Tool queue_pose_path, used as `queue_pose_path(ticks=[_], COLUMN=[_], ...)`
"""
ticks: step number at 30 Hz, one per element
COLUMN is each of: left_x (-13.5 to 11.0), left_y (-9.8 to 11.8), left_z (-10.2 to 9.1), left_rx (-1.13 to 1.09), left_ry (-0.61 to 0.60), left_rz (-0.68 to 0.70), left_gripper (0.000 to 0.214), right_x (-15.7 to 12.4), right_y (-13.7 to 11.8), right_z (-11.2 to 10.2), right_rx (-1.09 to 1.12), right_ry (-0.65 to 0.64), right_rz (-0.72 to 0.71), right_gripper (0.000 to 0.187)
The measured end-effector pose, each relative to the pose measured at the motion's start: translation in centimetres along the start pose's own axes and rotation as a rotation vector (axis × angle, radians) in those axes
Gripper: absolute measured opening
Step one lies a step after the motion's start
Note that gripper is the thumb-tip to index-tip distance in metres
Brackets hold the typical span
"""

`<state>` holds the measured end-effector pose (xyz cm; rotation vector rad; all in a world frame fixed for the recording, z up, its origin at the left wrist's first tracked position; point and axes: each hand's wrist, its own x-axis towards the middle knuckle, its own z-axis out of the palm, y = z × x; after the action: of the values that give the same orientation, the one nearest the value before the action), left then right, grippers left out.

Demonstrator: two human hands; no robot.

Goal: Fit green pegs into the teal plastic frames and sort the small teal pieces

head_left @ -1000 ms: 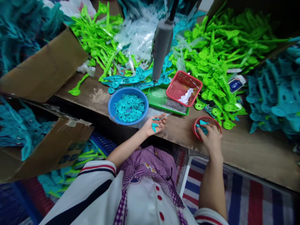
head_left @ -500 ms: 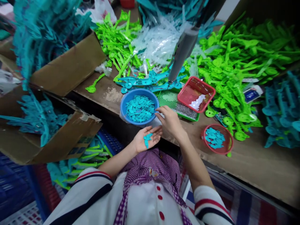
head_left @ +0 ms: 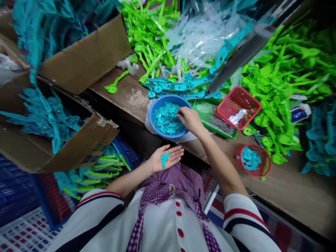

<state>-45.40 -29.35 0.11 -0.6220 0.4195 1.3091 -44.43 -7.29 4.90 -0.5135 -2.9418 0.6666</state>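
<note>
My left hand (head_left: 168,158) is open and flat, palm up, with a few small teal plastic pieces (head_left: 165,159) resting on it. Fingertips of my right hand (head_left: 191,119) are pinched together over the right side of a blue basin (head_left: 152,127). Loose teal pieces (head_left: 168,118) of the same kind fill this basin. Whatever is between those fingertips is too small and hidden to make out.
Behind the basin lie long teal parts (head_left: 181,83). A green basket (head_left: 207,113) and red tray (head_left: 253,122) stand right of it. A red round basket (head_left: 266,164) holds more teal pieces. A hanging screwdriver (head_left: 233,61) reaches over the bench; a cardboard box (head_left: 89,52) stands left.
My right hand has moved from the basin's rim to over the pieces inside it, fingers pinched. My left palm stays open with its pieces. The whole view has shifted.
</note>
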Motion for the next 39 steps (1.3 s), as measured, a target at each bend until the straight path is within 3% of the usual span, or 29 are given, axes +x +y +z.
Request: queue_pose_path(ticks=[7, 11, 15, 17, 20, 22, 25, 28, 32, 35, 39], left_x=[-0.4, -0.8, -0.6, 0.1, 2.6, 4.9, 8.8, 12.3, 16.6, 20.0, 24.1], left_y=[0.1, -0.2, -0.7, -1.0, -1.4, -2.2, -4.8, -9.6, -16.5, -19.5, -20.3], left_z=[0.7, 3.0, 6.5, 8.4, 11.0, 12.5, 14.7, 16.9, 19.1, 19.4, 18.9], left_rx=[-0.002, -0.036, -0.055, -0.054, -0.018, 0.019, 0.079, 0.166, 0.374, 0.628, 1.016], left_ry=[0.020, -0.001, -0.032, -0.072, -0.119, -0.143, -0.164, -0.142, -0.164, -0.209, -0.177], left_rz=[0.012, 0.040, 0.069, 0.126, 0.244, 0.297, 0.301, 0.228, 0.236, 0.375, 0.479], left_gripper=[0.053, 0.047, 0.042, 0.041, 0.040, 0.039, 0.038, 0.039, 0.038, 0.036, 0.042], right_x=[-0.2, -0.1, -1.2, -3.1, -7.6, -11.1, -16.2, -20.3, -24.5, -27.0, -29.5], right_y=[0.7, 0.5, -0.2, -0.3, 0.0, 0.4, 1.6, 3.7, 7.6, 10.4, 13.6], right_z=[0.6, 1.0, -0.4, -1.4, -2.2, -2.0, -0.7, 0.2, -0.7, -1.9, -2.0], right_rx=[0.641, 0.960, 1.090, 1.143, 1.208, 1.200, 1.134, 1.023, 0.704, 0.417, 0.120], right_ry=[0.188, 0.195, 0.253, 0.375, 0.731, 0.965, 1.171, 1.316, 1.483, 1.391, 1.070], right_rz=[0.066, 0.135, 0.204, 0.251, 0.354, 0.422, 0.556, 0.697, 0.803, 0.860, 0.853], right_gripper=[0.014, 0.031, 0.039, 0.036, 0.030, 0.027, 0.028, 0.035, 0.041, 0.043, 0.048])
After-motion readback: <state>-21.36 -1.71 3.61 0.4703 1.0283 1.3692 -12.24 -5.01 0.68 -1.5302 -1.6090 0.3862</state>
